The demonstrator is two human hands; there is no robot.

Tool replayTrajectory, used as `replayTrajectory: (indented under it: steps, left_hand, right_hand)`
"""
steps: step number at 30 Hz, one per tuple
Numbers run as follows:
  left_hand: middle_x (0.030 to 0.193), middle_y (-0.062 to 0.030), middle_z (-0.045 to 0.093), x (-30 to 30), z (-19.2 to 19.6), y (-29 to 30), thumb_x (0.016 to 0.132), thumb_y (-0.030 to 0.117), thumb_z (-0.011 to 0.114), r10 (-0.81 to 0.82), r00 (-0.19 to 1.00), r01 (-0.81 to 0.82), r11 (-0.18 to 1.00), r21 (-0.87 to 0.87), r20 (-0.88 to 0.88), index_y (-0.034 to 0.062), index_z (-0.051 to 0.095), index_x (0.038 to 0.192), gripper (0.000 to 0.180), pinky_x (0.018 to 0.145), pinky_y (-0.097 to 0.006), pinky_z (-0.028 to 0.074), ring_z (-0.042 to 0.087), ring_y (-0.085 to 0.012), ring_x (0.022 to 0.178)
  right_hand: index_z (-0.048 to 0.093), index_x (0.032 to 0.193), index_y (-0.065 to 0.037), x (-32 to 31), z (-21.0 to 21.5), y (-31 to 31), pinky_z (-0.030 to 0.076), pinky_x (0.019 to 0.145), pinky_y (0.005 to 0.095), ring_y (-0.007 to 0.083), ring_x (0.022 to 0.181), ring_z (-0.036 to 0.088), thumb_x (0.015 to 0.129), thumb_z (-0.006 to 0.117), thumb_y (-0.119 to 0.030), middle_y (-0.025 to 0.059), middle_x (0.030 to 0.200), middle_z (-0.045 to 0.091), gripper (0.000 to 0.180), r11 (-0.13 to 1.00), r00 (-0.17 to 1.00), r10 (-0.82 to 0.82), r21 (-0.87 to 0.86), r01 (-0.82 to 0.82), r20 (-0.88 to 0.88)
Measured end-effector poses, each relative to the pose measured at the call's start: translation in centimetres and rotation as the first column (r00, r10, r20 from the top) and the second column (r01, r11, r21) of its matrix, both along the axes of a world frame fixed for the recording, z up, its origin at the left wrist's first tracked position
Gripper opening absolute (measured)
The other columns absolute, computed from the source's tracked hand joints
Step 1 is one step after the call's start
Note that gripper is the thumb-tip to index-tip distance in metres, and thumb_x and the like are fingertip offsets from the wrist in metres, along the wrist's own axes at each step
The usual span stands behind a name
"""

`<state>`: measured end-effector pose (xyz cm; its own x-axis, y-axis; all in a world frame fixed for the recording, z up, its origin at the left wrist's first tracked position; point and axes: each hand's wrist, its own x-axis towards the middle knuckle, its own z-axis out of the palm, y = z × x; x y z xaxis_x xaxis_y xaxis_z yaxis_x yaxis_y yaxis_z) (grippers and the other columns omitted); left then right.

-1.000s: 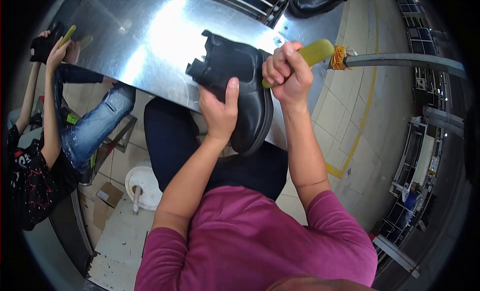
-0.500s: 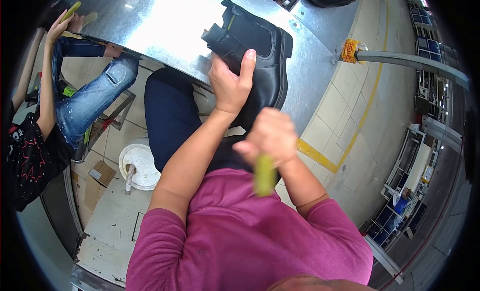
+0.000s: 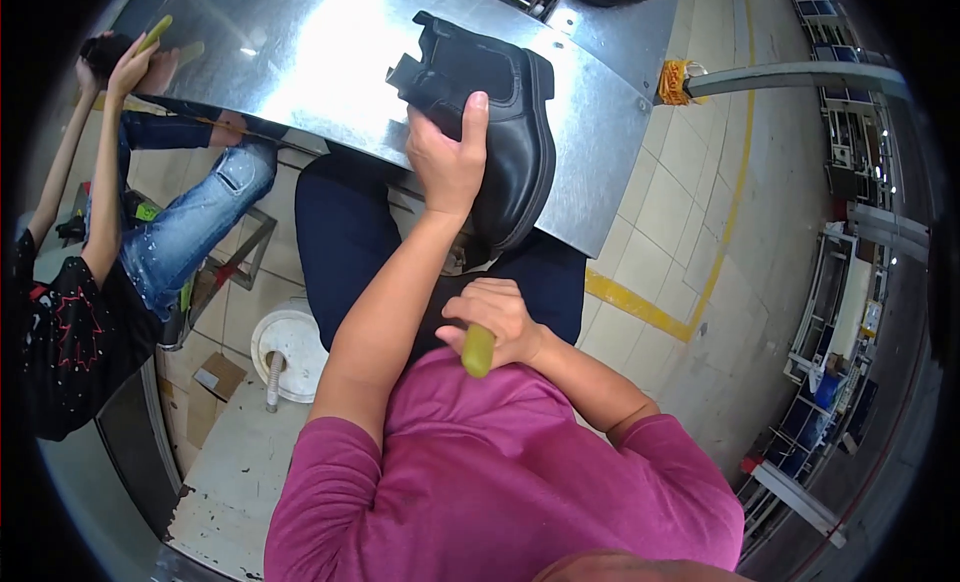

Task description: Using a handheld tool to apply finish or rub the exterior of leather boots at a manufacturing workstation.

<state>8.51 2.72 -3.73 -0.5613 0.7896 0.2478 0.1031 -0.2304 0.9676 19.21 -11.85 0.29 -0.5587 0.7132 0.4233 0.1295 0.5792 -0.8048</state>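
- Shiny sheet-metal bench (image 3: 300, 72) fills the upper view, above a tiled floor with a yellow line (image 3: 640, 302) to the boot's lower right.
- Far left of the boot, a co-worker's raised hand (image 3: 125, 67) grips a yellow-green stick.
- White bucket (image 3: 290, 352) stands on the floor, down left of the boot.
- Left hand (image 3: 445, 157) lies on the black ankle boot (image 3: 505, 132), fingers clamped over its upper, pinning it on its side at the bench edge.
- Right hand (image 3: 495, 322), below the boot near the lap, has fingers closed round a yellow-green tool handle (image 3: 477, 350).
- Judgement: a pause between strokes; the tool must next rise to the steadied boot.
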Motion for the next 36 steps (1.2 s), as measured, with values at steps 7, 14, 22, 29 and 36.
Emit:
replayTrajectory:
  steps: [7,14,22,29,36]
  left_hand:
    - [0.111,-0.0087,0.071,-4.8,3.1,-2.6,0.094,0.013,0.077,-0.294,0.931,0.308,0.951,-0.032,0.216,-0.0033,0.061,0.121,0.035,0.091,-0.032,0.053,0.067,-0.0159,0.099]
    - [0.126,-0.0184,0.071,-14.3,2.8,-8.6,0.081,0.0,0.084,-0.555,0.766,0.512,0.832,-0.214,-0.325,-0.0047,0.058,0.137,0.062,0.1,-0.035,0.052,0.069,-0.0248,0.113]
    - [0.146,-0.0198,0.056,-13.4,-0.3,-10.9,0.081,0.021,0.09,-0.549,0.638,0.481,0.832,-0.278,-0.54,0.0005,0.046,0.145,0.08,0.121,-0.045,0.037,0.052,-0.035,0.14]
    - [0.145,-0.0196,0.057,-12.5,-0.7,-10.2,0.08,0.028,0.092,-0.555,0.728,0.494,0.832,-0.254,-0.403,0.0032,0.046,0.143,0.083,0.12,-0.048,0.038,0.053,-0.0351,0.138]
    - [0.141,-0.0207,0.059,-11.7,0.2,-9.6,0.072,0.011,0.094,-0.525,0.81,0.504,0.851,-0.148,-0.261,0.0041,0.052,0.132,0.073,0.117,-0.047,0.041,0.056,-0.0347,0.133]
  right_hand:
    - [0.067,0.114,0.002,3.1,2.0,-0.1,0.051,0.063,0.0268,0.0134,0.065,0.063,0.087,0.071,0.003,0.0138,0.094,0.071,0.028,0.914,0.93,-0.363,-0.215,0.343,-0.056]
    - [0.06,0.122,0.001,6.2,2.3,4.7,0.041,0.051,0.0262,0.0095,0.053,0.048,0.105,0.06,-0.018,0.0014,0.064,0.05,0.026,0.637,0.735,-0.603,-0.743,0.208,-0.311]
    - [0.06,0.096,-0.003,3.6,1.9,13.0,0.038,0.045,0.029,0.013,0.043,0.041,0.104,0.06,-0.03,0.0017,0.054,0.04,0.028,0.56,0.437,-0.709,-0.819,-0.126,-0.553]
    - [0.06,0.092,-0.003,1.0,1.0,14.6,0.037,0.043,0.0291,0.0124,0.041,0.041,0.103,0.061,-0.031,0.0009,0.053,0.042,0.03,0.602,0.401,-0.653,-0.761,-0.241,-0.643]
    - [0.062,0.098,-0.002,-1.7,2.6,14.0,0.036,0.046,0.0254,0.0082,0.046,0.043,0.101,0.068,-0.018,-0.0006,0.058,0.048,0.017,0.674,0.447,-0.693,-0.728,0.124,-0.566]
